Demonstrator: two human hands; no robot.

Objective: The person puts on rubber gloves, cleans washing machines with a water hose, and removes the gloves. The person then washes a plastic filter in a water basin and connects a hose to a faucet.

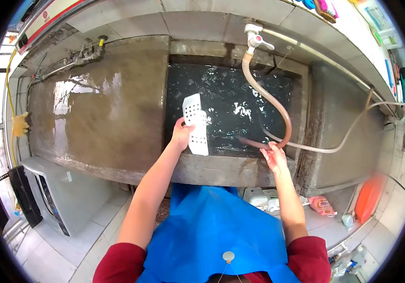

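My left hand (182, 134) is closed on a white perforated plastic panel (196, 139), which is held tilted over the left part of a water-filled concrete basin (240, 167). Rows of round holes show in the panel. At the basin's front right, my right hand (274, 156) grips a brownish flexible hose (282, 113) near its lower end. The hose hangs in a curve from a white tap (255, 40) on the back wall, and its end points left over the dark, rippling water (226, 104).
A wet concrete slab (98, 118) lies left of the basin, another ledge (348, 127) right. A thin clear hose (325, 150) crosses the right side. Below stand a grey washing machine (65, 193) at left and a pink packet (321, 205) at right. A blue apron (212, 226) covers my front.
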